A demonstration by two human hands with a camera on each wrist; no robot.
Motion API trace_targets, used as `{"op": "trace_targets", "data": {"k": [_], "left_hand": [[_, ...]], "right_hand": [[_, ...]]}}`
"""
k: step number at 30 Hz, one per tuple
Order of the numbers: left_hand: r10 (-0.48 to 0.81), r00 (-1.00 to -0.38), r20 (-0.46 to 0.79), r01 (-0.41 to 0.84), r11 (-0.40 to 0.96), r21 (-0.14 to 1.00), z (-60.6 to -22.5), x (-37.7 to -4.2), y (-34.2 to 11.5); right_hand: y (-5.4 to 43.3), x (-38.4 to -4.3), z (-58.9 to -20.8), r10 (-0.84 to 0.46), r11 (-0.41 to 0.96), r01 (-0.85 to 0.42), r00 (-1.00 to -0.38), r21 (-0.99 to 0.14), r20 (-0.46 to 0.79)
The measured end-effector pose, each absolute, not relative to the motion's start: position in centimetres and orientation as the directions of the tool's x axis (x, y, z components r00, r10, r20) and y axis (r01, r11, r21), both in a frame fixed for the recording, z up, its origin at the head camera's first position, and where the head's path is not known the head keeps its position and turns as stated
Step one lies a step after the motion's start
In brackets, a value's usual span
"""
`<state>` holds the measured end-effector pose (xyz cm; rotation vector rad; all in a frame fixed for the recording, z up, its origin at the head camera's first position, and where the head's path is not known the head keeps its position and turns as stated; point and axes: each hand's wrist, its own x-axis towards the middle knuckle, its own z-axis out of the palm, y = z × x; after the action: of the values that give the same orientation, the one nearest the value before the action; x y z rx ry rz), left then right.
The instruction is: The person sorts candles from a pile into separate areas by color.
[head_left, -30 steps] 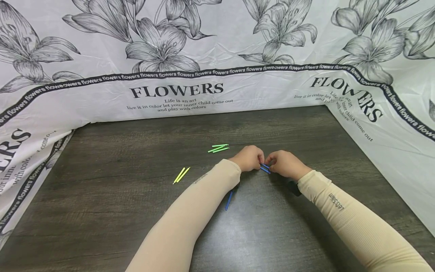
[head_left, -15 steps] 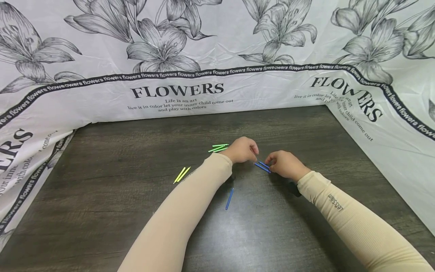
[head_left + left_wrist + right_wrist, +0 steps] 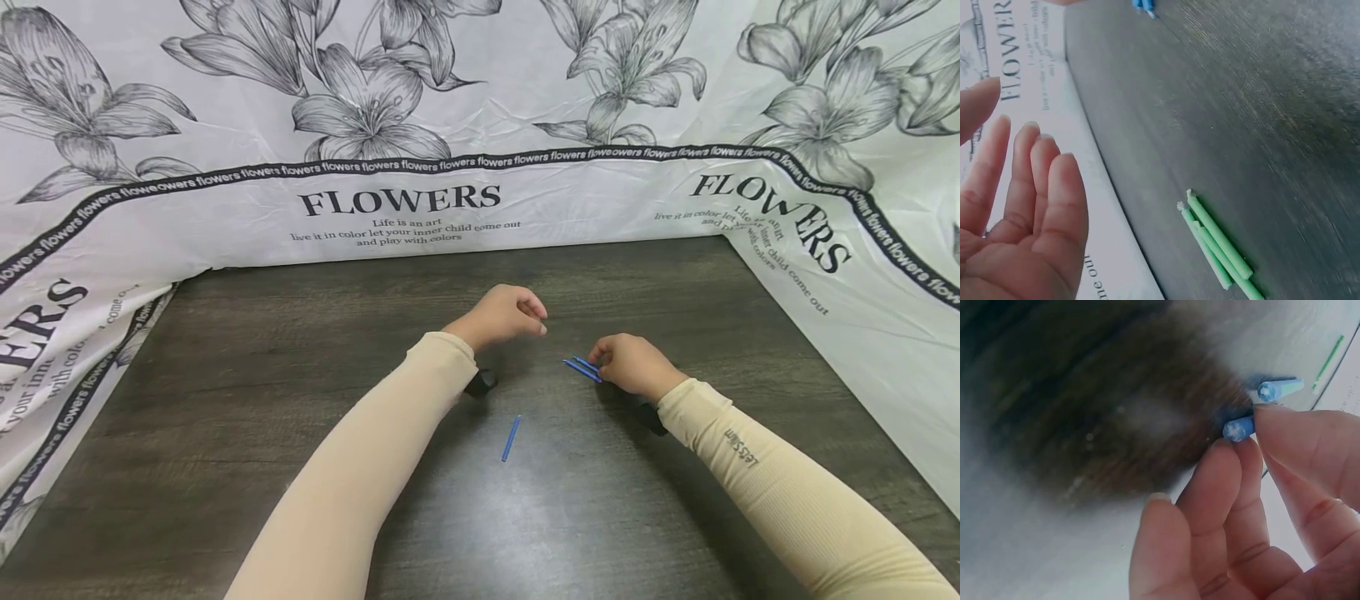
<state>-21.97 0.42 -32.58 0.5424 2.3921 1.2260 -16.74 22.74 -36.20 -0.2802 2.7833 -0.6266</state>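
My right hand [image 3: 633, 364] pinches the near end of a slim blue candle [image 3: 1239, 429] between thumb and fingers, low over the table. A second blue candle [image 3: 1280, 389] lies close beside it, almost parallel. To the left, my left hand [image 3: 501, 318] hovers above the table, holding nothing, its fingers loosely bent. In the left wrist view, several green candles [image 3: 1219, 237] with pale wicks lie together below that hand; the left arm hides them in the head view. Another single blue candle [image 3: 511, 438] rests nearer the front, between the forearms.
The dark wood-grain table [image 3: 315, 317] is bordered at the back and sides by a white floral cloth [image 3: 405, 204] hanging like a wall. A dark wrist device [image 3: 482, 382] shows under the left wrist.
My left hand has let go of the blue candles and moved left and back, its arm now covering the green and yellow candles. The right hand has stayed nearly in place.
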Motion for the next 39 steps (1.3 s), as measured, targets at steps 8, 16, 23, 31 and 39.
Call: {"op": "trace_targets", "data": {"k": [8, 16, 23, 31, 39], "left_hand": [[0.48, -0.846, -0.231, 0.029, 0.475, 0.879, -32.4, -20.2, -1.5], [0.429, -0.853, -0.297, -0.064, 0.479, 0.876, -33.0, -18.0, -2.8], [0.386, -0.867, -0.316, -0.113, 0.466, 0.878, -33.4, -16.9, -3.7], [0.388, -0.862, -0.326, -0.137, 0.441, 0.887, -34.4, -16.0, -3.8], [0.393, -0.853, -0.343, -0.161, 0.427, 0.89, -35.3, -15.1, -3.6]], "right_hand": [[22.9, -16.7, -36.4, -0.247, 0.895, -0.135, -0.944, -0.425, -0.22], [22.9, -16.8, -36.4, -0.261, 0.899, -0.159, -0.943, -0.409, -0.206], [22.9, -16.8, -36.3, -0.256, 0.899, -0.151, -0.942, -0.412, -0.215], [22.9, -16.9, -36.3, -0.26, 0.901, -0.156, -0.941, -0.405, -0.216], [22.8, -16.9, -36.3, -0.268, 0.895, -0.158, -0.938, -0.416, -0.219]]}}
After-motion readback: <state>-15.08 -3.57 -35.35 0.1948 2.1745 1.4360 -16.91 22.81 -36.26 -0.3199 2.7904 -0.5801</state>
